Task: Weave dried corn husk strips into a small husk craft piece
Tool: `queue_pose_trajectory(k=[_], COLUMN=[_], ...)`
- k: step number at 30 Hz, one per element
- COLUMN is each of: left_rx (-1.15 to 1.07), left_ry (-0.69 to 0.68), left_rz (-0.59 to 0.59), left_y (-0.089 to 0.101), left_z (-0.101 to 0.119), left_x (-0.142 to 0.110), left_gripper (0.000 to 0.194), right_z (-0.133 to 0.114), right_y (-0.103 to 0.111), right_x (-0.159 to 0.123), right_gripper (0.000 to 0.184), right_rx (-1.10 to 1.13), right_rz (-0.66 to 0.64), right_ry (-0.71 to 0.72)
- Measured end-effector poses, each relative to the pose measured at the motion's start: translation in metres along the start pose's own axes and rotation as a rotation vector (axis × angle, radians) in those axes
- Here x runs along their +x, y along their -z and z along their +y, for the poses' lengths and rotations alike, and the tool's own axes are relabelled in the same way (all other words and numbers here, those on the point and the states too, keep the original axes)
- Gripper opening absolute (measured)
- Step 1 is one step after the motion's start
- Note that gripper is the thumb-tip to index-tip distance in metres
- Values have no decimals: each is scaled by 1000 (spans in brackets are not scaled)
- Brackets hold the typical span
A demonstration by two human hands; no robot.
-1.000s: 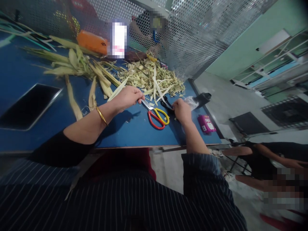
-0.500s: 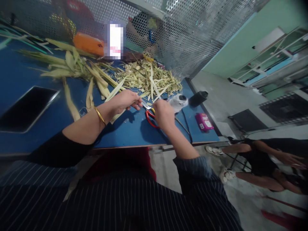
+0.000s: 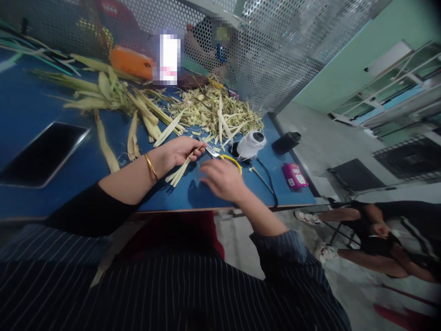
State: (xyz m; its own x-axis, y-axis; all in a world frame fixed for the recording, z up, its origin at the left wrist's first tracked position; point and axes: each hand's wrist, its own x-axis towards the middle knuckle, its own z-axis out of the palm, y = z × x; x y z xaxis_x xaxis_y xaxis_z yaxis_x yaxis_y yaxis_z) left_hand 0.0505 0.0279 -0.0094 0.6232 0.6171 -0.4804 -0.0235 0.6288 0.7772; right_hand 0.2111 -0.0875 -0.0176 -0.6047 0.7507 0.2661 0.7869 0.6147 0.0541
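Observation:
My left hand [image 3: 188, 151], with a gold bangle on the wrist, is closed on a small bunch of pale corn husk strips [image 3: 178, 173] that hang down toward me. Just right of its fingertips lie the scissors [image 3: 230, 159] on the blue table, silver blades pointing left and one yellow handle loop showing. The other loop is hidden behind my right hand [image 3: 222, 178]. That hand is slightly blurred, its fingers stretched toward the left hand, and no object shows in it. Beyond the scissors lies a heap of cut husk scraps [image 3: 206, 108].
A white thread spool [image 3: 251, 145], a black bottle [image 3: 286, 142] and a purple packet [image 3: 295, 176] stand at the right. Long husks [image 3: 89, 94], a tablet-like device [image 3: 44, 154] and an orange pouch [image 3: 132, 63] lie leftward. A seated person [image 3: 375, 230] is at far right.
My right hand has let go of the scissors, which now lie on the table, and has moved down and left. The husk strips in my left hand now hang toward me.

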Motion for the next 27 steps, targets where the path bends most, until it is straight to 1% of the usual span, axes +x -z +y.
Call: queue_pose_trajectory(k=[2, 3, 4, 5, 6, 7, 8, 10, 12, 15, 16, 18, 20, 21, 23, 24, 27], left_rx=[36, 66, 97, 128, 157, 184, 208, 249, 272, 280, 279, 281, 286, 287, 280, 272, 249], left_ry=[-85, -120, -151, -178, -205, -229, -248, -273, -283, -286, -286, -291, -294, -297, -306, -317, -354], left_rz=[49, 83, 122, 163, 202, 231, 252, 270, 272, 285, 292, 301, 300, 299, 305, 308, 313], left_y=[3, 4, 4, 4, 5, 5, 5, 5, 6, 7, 7, 8, 8, 9, 10, 12, 17], left_z=[1, 2, 3, 4, 6, 7, 9, 11, 13, 17, 18, 22, 26, 28, 32, 34, 39], left_x=[3, 4, 4, 3, 2, 1, 0, -3, -5, -7, -8, -10, -14, -16, -19, -21, -25], left_gripper=[25, 24, 23, 22, 22, 21, 21, 20, 20, 22, 23, 24, 25, 25, 24, 23, 20], right_z=[32, 50, 69, 85, 100, 112, 120, 132, 143, 167, 177, 196, 207, 209, 204, 200, 186], right_y=[19, 26, 31, 34, 34, 33, 32, 30, 34, 49, 55, 64, 67, 66, 62, 59, 51], right_x=[-2, -1, -1, 0, 2, 3, 3, 2, -3, -18, -23, -34, -40, -42, -42, -41, -39], right_gripper=[38, 49, 61, 69, 74, 76, 74, 67, 60, 57, 59, 63, 65, 67, 74, 76, 77], right_rx=[-98, -171, -223, -250, -244, -222, -212, -202, -190, -116, -94, -55, -10, 10, 13, -15, -174], right_rz=[191, 262, 283, 269, 205, 110, 38, -58, -94, -107, -105, -157, -227, -265, -305, -297, -203], right_ry=[-516, -739, -877, -963, -1004, -1021, -1035, -1042, -1016, -935, -911, -845, -781, -767, -813, -873, -1131])
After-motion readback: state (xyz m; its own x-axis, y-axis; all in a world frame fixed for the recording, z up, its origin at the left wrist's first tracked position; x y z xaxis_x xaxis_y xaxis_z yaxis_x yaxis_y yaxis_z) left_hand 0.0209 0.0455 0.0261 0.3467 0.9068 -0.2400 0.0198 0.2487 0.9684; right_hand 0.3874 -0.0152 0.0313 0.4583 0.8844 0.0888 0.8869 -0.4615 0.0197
